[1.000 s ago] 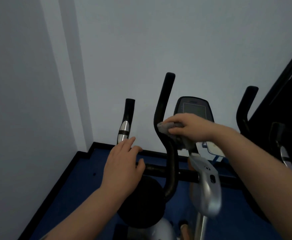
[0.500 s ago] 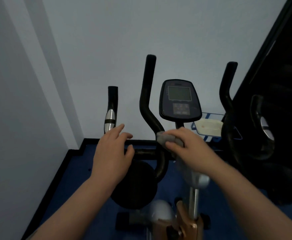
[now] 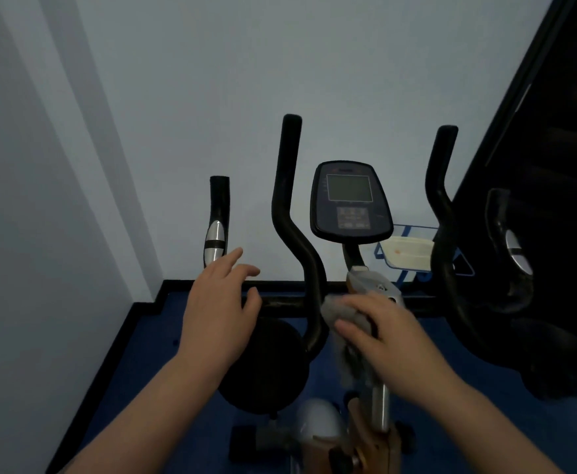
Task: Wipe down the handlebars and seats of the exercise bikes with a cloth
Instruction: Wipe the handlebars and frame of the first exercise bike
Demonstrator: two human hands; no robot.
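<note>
Bunching the cloth point(image 3: 343, 313) under curled fingers point(image 3: 355, 328), the right hand point(image 3: 388, 340) presses it against the foot of the left bar point(image 3: 292, 234), where that bar bends in beside the silver post point(image 3: 377, 290). A second ago the same hand held the cloth higher up this bar, at the bend below the console point(image 3: 350, 200); half a second ago it was already lower, so the stroke has run down the bar to its base. The left hand point(image 3: 220, 313) has its fingers loosely spread and slightly bent, holding nothing; it hovers over the crossbar point(image 3: 282, 304), just beside the short grip point(image 3: 217, 227), much as it did earlier. I judge the lower half of the left bar wiped, while its upper end, the right bar point(image 3: 439, 206), the short grip and the crossbar look yet to be done. No seat is in view.
</note>
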